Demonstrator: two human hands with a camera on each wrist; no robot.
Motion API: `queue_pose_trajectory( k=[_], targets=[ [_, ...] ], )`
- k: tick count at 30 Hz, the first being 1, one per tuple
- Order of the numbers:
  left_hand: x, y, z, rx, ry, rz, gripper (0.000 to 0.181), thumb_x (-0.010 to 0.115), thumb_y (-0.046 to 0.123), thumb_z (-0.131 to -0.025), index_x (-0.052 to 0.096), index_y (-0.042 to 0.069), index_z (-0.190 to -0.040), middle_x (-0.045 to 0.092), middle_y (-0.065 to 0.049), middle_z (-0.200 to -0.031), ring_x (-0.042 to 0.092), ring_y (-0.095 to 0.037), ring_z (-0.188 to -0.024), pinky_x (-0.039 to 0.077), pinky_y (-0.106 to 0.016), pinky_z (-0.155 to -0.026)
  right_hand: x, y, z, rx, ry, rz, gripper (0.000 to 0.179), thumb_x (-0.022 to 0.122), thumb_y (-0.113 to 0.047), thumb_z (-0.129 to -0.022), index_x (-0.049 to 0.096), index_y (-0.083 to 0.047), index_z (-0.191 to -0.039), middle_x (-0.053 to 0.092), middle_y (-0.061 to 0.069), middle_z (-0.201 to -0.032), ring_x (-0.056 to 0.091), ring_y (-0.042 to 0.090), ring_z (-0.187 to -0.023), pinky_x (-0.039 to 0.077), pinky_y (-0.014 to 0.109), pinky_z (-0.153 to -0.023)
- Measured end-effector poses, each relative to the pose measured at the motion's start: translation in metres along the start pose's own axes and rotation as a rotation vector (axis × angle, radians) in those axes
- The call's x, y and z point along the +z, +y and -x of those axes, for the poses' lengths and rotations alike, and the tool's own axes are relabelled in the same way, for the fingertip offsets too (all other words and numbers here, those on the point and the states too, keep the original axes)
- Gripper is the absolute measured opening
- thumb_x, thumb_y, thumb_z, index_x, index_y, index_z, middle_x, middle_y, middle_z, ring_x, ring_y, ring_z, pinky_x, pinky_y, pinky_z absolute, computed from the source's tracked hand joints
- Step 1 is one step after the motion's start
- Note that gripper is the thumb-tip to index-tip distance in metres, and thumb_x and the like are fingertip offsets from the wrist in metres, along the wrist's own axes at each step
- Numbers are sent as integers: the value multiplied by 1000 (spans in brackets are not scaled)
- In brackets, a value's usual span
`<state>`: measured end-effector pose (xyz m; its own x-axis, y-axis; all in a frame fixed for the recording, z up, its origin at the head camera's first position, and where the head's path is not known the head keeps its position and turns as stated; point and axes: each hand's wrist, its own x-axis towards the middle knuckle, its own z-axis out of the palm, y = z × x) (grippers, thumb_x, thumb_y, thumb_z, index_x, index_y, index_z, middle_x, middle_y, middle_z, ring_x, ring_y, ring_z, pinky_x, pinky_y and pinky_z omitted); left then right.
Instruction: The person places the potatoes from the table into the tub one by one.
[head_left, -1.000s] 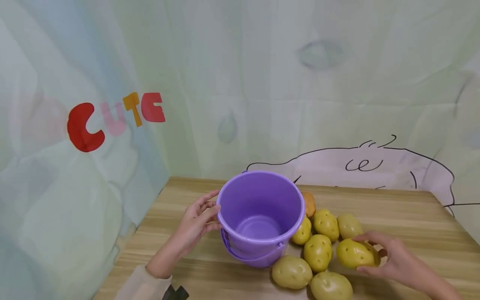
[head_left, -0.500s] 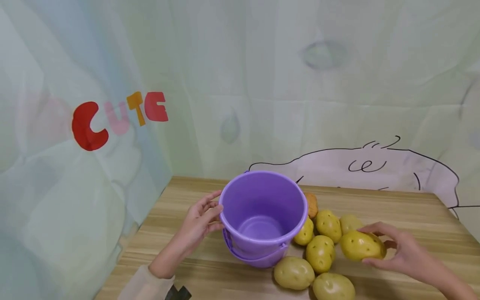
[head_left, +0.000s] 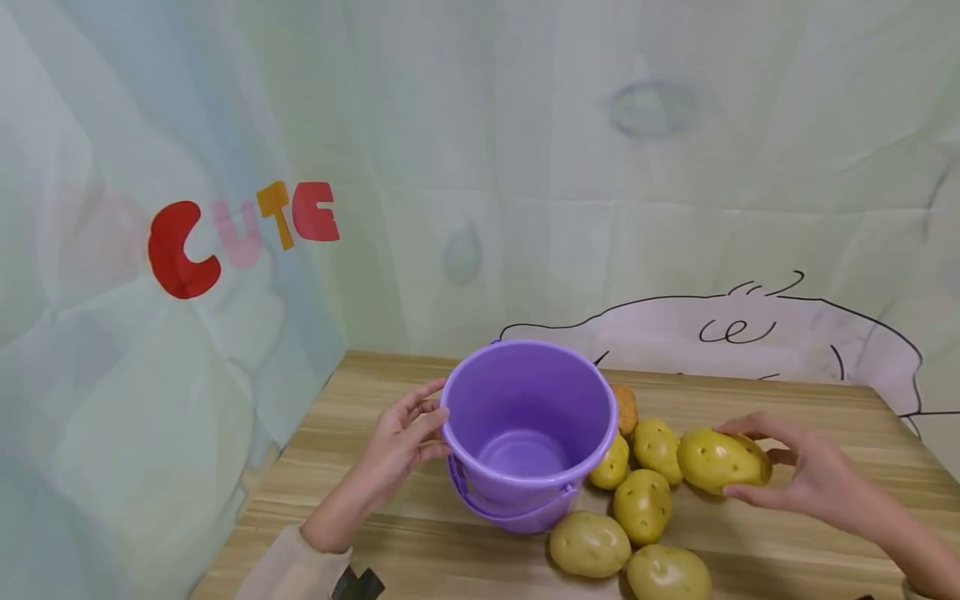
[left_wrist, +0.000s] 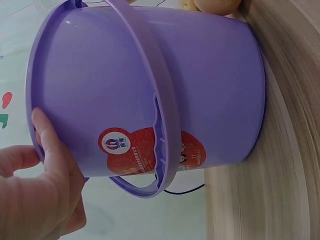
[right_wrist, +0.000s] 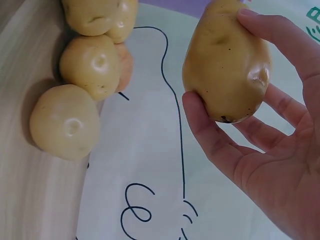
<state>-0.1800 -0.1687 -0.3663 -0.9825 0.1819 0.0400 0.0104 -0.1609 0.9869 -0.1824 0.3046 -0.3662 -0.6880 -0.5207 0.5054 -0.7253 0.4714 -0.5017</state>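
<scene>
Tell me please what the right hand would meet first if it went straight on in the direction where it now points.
Probably the purple bucket: the right hand points there, its held potato leading. Depth is unclear, so the loose yellow potato just beyond may be brushed first.

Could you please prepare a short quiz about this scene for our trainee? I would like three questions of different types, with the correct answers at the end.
1. Multiple choice: who or what holds a potato up off the table? A: the left side only; B: the right side only; C: both sides.
2. Fill in: a red sticker on the outside of the purple bucket shows clearly in the ____ wrist view.
3. True or false: the bucket lies on its side.

Key
1: B; the right hand grips it.
2: left.
3: False; in the head view it stands upright.
</scene>
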Motion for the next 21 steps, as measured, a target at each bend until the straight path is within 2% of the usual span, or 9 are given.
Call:
queue_pose_trajectory(
  k=[4,11,16,21],
  targets=[
    [0,0,0,5,4,-1,53,52,6,-102,32,-3,-150,45,-19,-118,61,-16,-87,61,-27,-81,-4,-6,-9,-10,-7,10,67,94,0,-60,66,-10,-120,67,-2,-117,58,2,-102,59,18,-71],
    [0,-1,-1,13,7,7,52,52,6,-103,33,-2,-151,45,-14,-114,61,-16,-87,61,-27,-79,-13,-18,-30,-17,-23,4,67,93,2,-62,65,-12,-121,67,-2,-117,59,5,-101,60,19,-73],
    [0,0,0,9,10,15,51,51,5,-103,33,-2,-151,45,-12,-113,61,-16,-87,61,-26,-79,-17,-18,-42,-29,-29,-3,65,92,5,-62,65,-14,-118,67,-3,-117,61,7,-99,60,19,-75],
    [1,0,1,7,11,17,51,50,5,-103,33,-2,-151,45,-12,-113,61,-14,-86,61,-26,-79,-18,-18,-51,-8,-28,-27,61,90,6,-65,65,-8,-118,65,-4,-120,61,7,-99,59,18,-79]
  ],
)
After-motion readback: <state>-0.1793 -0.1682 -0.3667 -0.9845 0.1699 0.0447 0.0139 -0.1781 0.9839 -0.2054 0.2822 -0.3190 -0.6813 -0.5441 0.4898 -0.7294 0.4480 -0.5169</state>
